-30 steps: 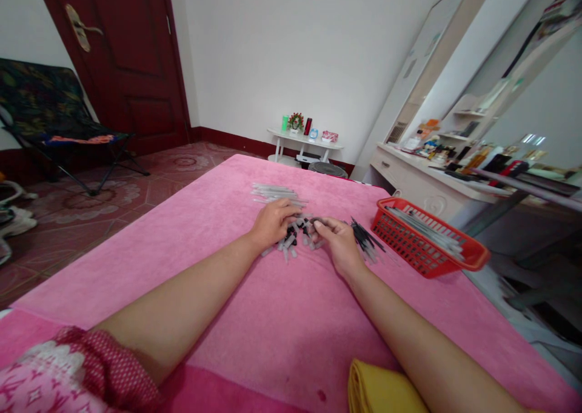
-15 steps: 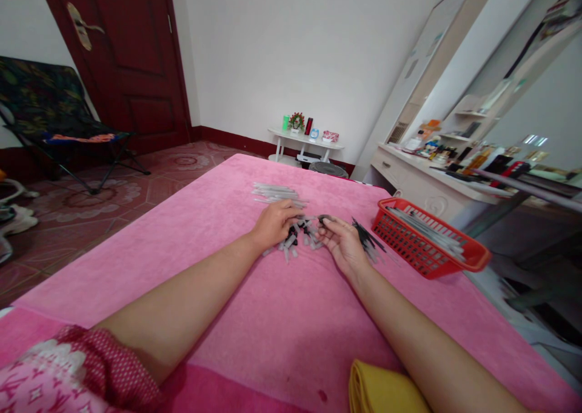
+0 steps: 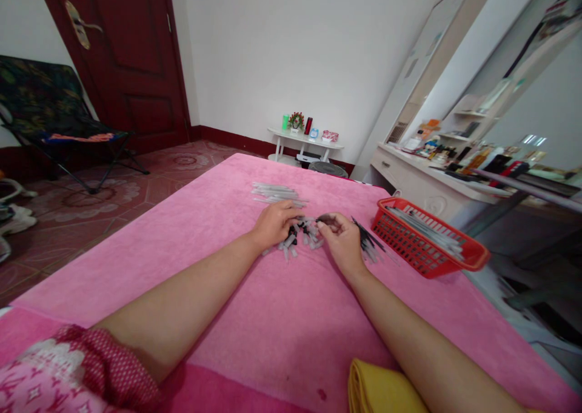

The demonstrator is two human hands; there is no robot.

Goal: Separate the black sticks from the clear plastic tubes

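Heap of short pieces [image 3: 291, 241]: grey and black; loose on the pink cloth [image 3: 273, 316], between the two hands.
Left hand [image 3: 273, 224]: at the heap's left edge, fingers curled downward; whether they grip anything cannot be told, the fingertips being partly hidden.
Right hand [image 3: 341, 240]: at the heap's right side; thumb and forefinger pinched on a small dark piece [image 3: 318, 221], its form too small to make out.
Grey sticks [image 3: 275, 190]: roughly side by side; just beyond the left hand.
Black-and-grey sticks [image 3: 373, 238]: bunched between right hand and red basket [image 3: 476, 260].
Basket contents: long grey rods [image 3: 427, 228], lying lengthwise.
Yellow cloth [image 3: 382, 392]: folded; at the near edge of view.
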